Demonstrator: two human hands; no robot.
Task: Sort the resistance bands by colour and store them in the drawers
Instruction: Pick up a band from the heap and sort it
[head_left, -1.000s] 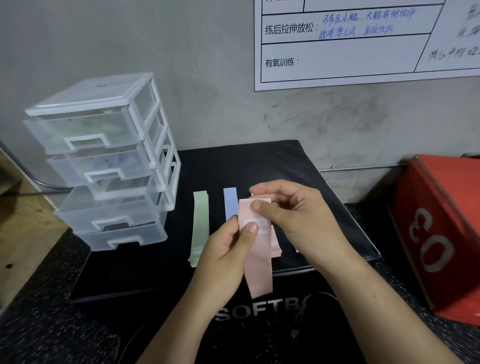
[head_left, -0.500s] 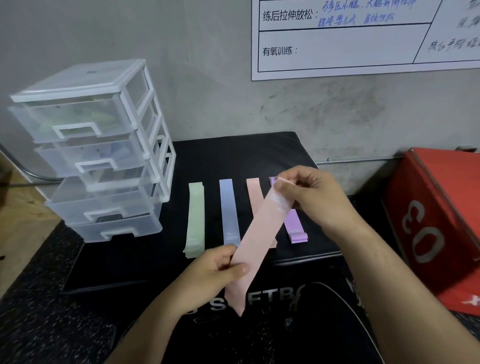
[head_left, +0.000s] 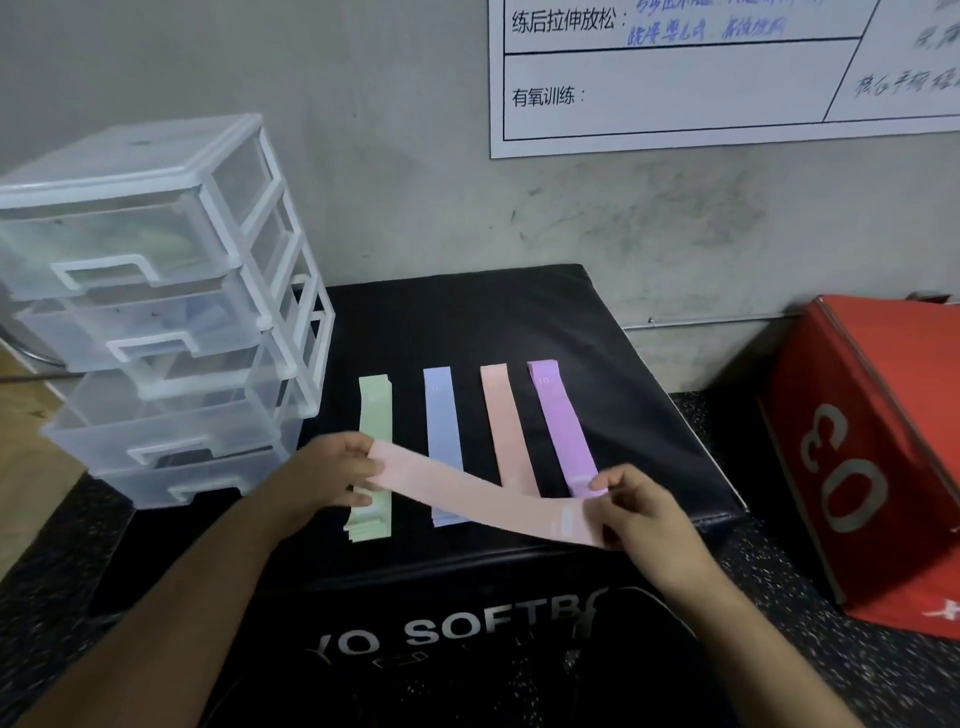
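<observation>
A pink resistance band (head_left: 483, 496) is stretched almost level above the black soft box (head_left: 519, 322). My left hand (head_left: 332, 475) pinches its left end and my right hand (head_left: 641, 512) pinches its right end. Under it lie four piles of bands side by side: green (head_left: 375, 415), blue (head_left: 441, 415), pink (head_left: 506, 421) and purple (head_left: 561, 421). The held band hides part of each pile's near end. A clear plastic drawer unit (head_left: 156, 312) with white frame stands at the left; all its drawers look closed.
A red box (head_left: 872, 457) marked 03 sits on the floor to the right. A grey wall with a white chart (head_left: 727, 73) is behind. Dark speckled floor surrounds the soft box, with wooden flooring at the far left.
The pink band went from upright to nearly level. My left hand moved left and up with one end; my right hand came down and toward me with the other.
</observation>
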